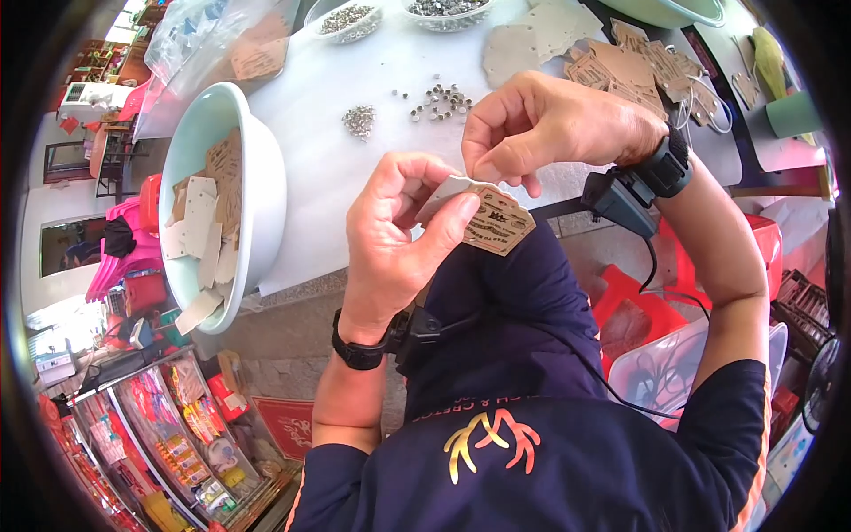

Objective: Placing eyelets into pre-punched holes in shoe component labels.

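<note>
My left hand (394, 235) grips a printed brown cardboard tag (503, 223) with a scalloped edge, thumb on its face. A plain grey piece (436, 197) shows behind the thumb, folded against or stacked with the tag. At the tag's top edge, my right hand (567, 124) is closed in a pinch; whatever lies between its fingertips is hidden. Just beyond the hands, loose metal rivet caps (443, 102) are scattered on the white tabletop (310, 160). A small heap of finer metal pieces (358, 121) sits to their left.
A pale green basin (269, 191) holding cardboard pieces stands at the left table edge. Two clear tubs (355, 34) of metal fittings sit at the back. More brown tags (634, 66), some with white cords, are piled at the right. Red stools (634, 310) stand below.
</note>
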Tool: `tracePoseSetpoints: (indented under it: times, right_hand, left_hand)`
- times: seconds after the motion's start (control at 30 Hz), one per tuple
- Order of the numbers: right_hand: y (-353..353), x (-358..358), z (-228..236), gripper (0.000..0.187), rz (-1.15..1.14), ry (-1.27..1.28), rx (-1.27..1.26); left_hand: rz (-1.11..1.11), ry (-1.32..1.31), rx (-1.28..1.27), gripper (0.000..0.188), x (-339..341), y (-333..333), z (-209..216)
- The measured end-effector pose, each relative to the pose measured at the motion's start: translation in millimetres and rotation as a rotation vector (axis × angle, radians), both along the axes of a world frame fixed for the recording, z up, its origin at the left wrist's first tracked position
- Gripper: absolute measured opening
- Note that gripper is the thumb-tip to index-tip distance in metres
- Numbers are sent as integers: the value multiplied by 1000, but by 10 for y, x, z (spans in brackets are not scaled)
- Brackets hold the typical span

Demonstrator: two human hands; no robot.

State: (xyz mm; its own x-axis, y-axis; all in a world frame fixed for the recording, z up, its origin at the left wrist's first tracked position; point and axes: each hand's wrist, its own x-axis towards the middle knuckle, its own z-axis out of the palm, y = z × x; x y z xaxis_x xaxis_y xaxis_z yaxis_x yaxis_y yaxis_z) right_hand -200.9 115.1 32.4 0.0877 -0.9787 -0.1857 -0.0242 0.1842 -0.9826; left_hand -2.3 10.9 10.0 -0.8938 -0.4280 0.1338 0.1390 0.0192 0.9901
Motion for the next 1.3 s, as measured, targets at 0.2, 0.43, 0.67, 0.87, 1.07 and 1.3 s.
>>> tracePoseSetpoints:
  times: [0.2,0.43,0.67,0.87,1.07,1.3]
  right_hand:
    - [8,-8,-13,21,-6,37,35]
    - [-32,-25,39,24,47,-9,111]
    - [-22,-30,59,24,73,62,76]
    - [8,-46,79,30,76,14,85]
    - [14,-49,-51,21,109,66,-12]
    - [55,78,-91,22,-107,189,-164]
  left_hand:
    - [25,0,-17,21,-29,27,-52]
    - [-11,-24,-42,22,-14,18,-22]
    - [-5,-12,-75,23,-26,27,-42]
    - [15,-18,-33,23,-36,21,-49]
    - [59,-10,-6,24,-51,23,-52]
    - [140,40,41,20,-81,45,-69]
